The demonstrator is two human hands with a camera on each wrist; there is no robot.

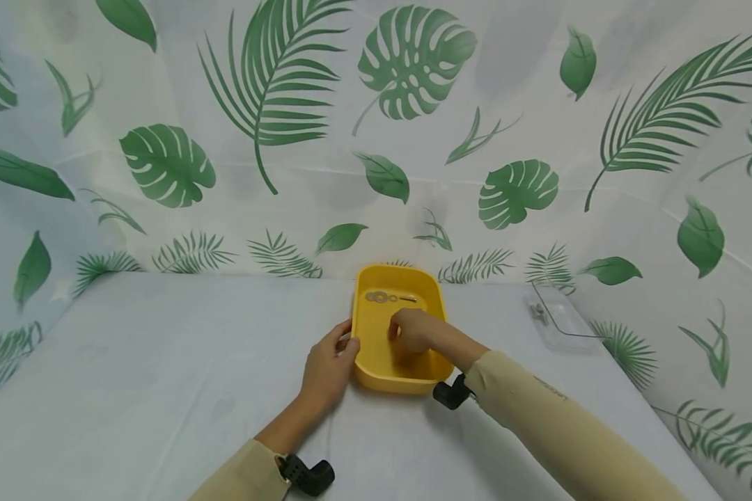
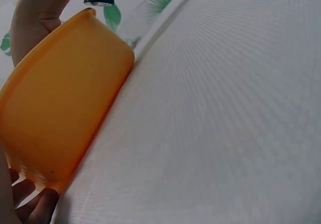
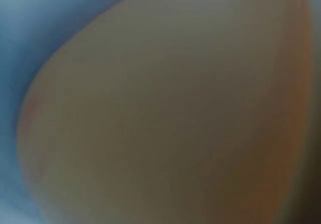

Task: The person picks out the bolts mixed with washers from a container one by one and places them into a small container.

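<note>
A yellow plastic tray (image 1: 374, 341) with rounded corners stands on the white-covered table. Several flat metal washers (image 1: 381, 297) lie at its far end, beside a thin metal pin or screw (image 1: 408, 299). At the tray's left wall, my left hand (image 1: 327, 369) holds the side, its thumb by the rim; in the left wrist view the fingers (image 2: 42, 204) touch the outer wall. My right hand (image 1: 413, 330) reaches down inside the tray, fingers bent toward the bottom. Its fingertips are partly hidden, so anything between them cannot be made out. The right wrist view is blurred.
To the right stands a clear plastic box (image 1: 567, 341) with small metal pieces (image 1: 539, 313) at its left side. A thin dark line or wire (image 1: 554, 320) runs over it. Behind the table hangs a leaf-patterned cloth (image 1: 313, 181).
</note>
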